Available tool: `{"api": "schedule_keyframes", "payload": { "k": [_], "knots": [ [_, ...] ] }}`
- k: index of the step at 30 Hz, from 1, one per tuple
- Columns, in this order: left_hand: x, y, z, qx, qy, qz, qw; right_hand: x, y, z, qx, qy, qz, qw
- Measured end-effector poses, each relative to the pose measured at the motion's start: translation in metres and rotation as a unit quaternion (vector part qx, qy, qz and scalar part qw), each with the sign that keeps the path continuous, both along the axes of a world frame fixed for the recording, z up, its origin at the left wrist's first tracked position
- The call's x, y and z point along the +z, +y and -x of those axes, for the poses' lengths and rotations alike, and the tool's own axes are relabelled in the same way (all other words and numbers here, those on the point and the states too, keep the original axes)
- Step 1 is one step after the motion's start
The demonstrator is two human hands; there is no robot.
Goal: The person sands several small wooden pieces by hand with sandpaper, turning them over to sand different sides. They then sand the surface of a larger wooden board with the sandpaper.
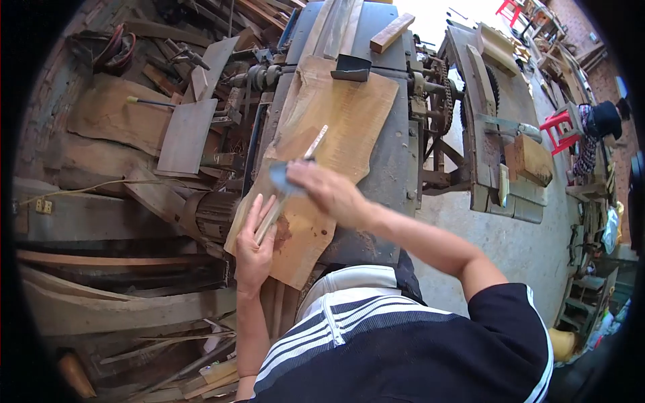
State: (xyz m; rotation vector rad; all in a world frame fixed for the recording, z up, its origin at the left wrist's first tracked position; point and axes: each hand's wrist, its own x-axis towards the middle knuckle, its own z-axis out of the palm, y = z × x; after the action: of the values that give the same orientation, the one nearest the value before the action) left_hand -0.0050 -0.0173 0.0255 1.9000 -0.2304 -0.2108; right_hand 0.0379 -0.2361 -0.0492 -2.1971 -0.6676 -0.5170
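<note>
My left hand (pixel 254 258) grips the near end of a thin wooden strip (pixel 317 142), with fingers stretched along it. The strip lies slantwise over a wide, rough-edged wooden board (pixel 359 127). My right hand (pixel 329 193), blurred by motion, presses a grey-blue sheet (pixel 279 176) that looks like sandpaper around the strip, near its middle. A curled dark sheet (pixel 351 67), also like sandpaper, rests at the board's far end. A dark knot and reddish stain mark the board near my left hand.
Beneath the board is a grey machine table (pixel 390 181), with several wooden lengths at its far end, one a short block (pixel 392 33). A motor (pixel 211 216) and scrap wood crowd the left. Another machine bench (pixel 494 134) stands right; a person in a dark hat (pixel 603 121) is beyond.
</note>
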Motion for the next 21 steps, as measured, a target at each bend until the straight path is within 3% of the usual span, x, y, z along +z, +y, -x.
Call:
{"api": "schedule_keyframes", "payload": {
  "k": [4,6,8,12,14,15,18,20,21],
  "knots": [
    [0.008,-0.001,-0.001,-0.016,0.013,-0.008,1.000,-0.066,-0.052,-0.080,-0.165,0.077,0.016,0.983],
    [0.010,0.000,-0.005,-0.013,0.006,-0.015,1.000,-0.049,-0.046,-0.082,-0.151,0.121,0.005,0.981],
    [0.006,0.002,-0.011,0.032,0.024,0.029,0.999,-0.031,-0.014,-0.055,-0.071,0.066,-0.051,0.994],
    [-0.015,0.016,-0.012,0.108,0.120,0.130,0.978,0.012,0.033,0.006,0.076,0.008,0.009,0.997],
    [-0.017,0.014,-0.008,0.113,0.129,0.139,0.975,0.000,0.013,-0.013,0.027,0.034,-0.017,0.999],
    [-0.015,0.012,-0.007,0.106,0.108,0.125,0.981,-0.033,0.002,-0.042,-0.030,0.011,0.004,0.999],
    [-0.012,0.009,-0.009,0.100,0.067,0.105,0.987,-0.030,-0.030,-0.077,-0.130,0.100,-0.004,0.986],
    [-0.015,0.010,-0.012,0.119,0.100,0.209,0.965,-0.028,-0.008,-0.061,-0.092,0.107,-0.011,0.990],
    [-0.014,0.008,-0.012,0.144,0.118,0.225,0.956,-0.037,0.014,-0.047,-0.057,0.031,-0.018,0.998]
  ]
}}
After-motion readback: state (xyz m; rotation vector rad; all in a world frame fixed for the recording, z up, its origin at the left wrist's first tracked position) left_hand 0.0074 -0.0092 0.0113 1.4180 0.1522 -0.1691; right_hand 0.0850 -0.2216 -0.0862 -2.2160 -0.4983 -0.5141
